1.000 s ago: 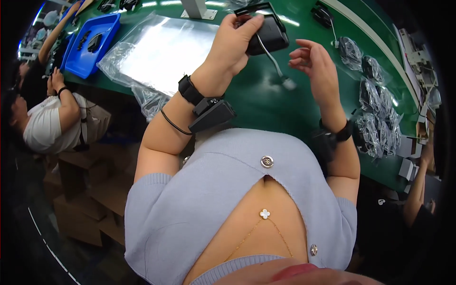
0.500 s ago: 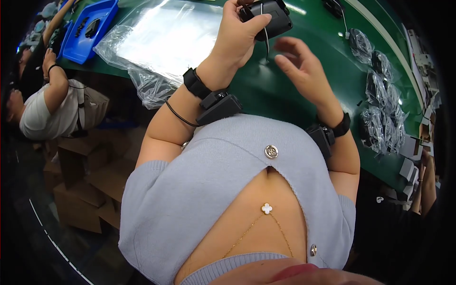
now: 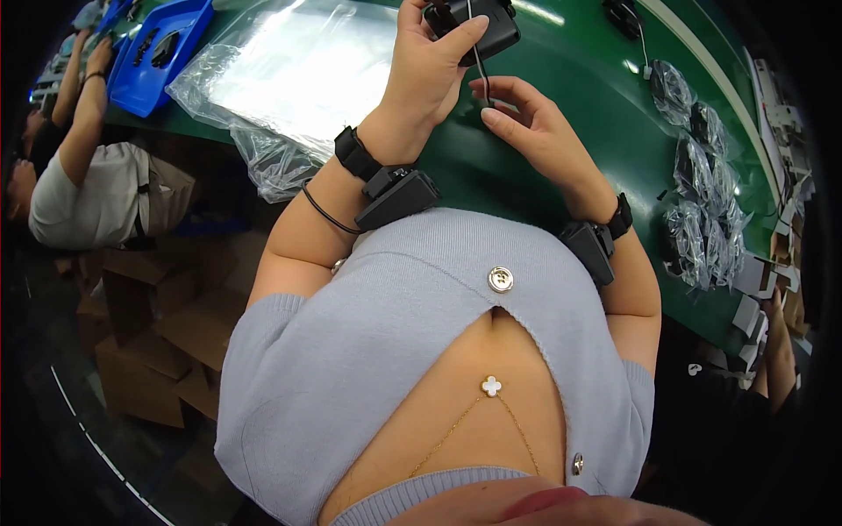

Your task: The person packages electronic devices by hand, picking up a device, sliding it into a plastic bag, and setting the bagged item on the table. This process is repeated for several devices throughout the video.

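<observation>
At the top of the view, my left hand (image 3: 430,66) is closed around a black box-shaped device (image 3: 495,35) with rounded corners, its thumb lying over the near side. A thin cable (image 3: 481,66) crosses the device and hangs down from it toward me. My right hand (image 3: 535,127) has its thumb and forefinger around the lower end of this cable, just below the device. Part of the device is cut off by the upper edge of the view, and the left fingers behind it are mostly hidden.
Clear plastic bags (image 3: 298,79) lie in a pile on the green table (image 3: 544,66) to the left. A blue tray (image 3: 140,92) with black parts stands beyond them. Several bagged black items (image 3: 702,184) line the right side. A co-worker (image 3: 88,188) sits at the left.
My right hand has moved left to the cable's hanging end and closed its fingers on it. The left hand and the device have shifted slightly left.
</observation>
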Available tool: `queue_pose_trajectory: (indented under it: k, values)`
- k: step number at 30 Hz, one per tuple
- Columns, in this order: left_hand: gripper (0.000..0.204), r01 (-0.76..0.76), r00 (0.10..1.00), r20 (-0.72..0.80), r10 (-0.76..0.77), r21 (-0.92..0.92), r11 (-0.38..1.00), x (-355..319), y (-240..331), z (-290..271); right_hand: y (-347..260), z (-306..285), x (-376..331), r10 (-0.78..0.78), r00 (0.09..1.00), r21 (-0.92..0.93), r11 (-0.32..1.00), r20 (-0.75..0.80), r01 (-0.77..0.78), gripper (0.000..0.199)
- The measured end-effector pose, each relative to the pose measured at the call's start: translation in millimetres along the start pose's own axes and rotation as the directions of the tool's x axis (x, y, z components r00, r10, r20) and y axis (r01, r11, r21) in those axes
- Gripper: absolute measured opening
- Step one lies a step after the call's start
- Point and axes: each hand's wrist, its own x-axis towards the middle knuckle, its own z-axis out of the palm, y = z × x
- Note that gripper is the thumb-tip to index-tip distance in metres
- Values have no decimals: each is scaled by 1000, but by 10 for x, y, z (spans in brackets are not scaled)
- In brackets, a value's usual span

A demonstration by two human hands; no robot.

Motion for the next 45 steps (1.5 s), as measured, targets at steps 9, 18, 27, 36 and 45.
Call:
queue_pose_trajectory:
  k: [9, 18, 27, 36, 45]
  values:
    - [40, -129, 930, 367, 20, 276, 952, -45, -32, -299, -462, -272, -154, -346, 938, -806, 562, -25, 186, 11]
    - [55, -23, 843, 398, -361, 697, 717, -397, 239, -434, -270, 42, 85, -176, 975, -363, 925, -135, 117, 27]
    - [37, -251, 837, 482, -258, 758, 602, -464, 477, -530, -44, -350, -119, 398, 891, -36, 916, 217, -400, 47]
    - [15, -224, 950, 117, -291, 903, -368, 314, 825, -1217, 359, -639, -132, 300, 944, 844, 461, 140, -272, 33]
    - [16, -131, 951, 130, -282, 991, 13, 193, 666, -1041, 212, -495, -156, 344, 939, 860, 478, 1, -176, 37]
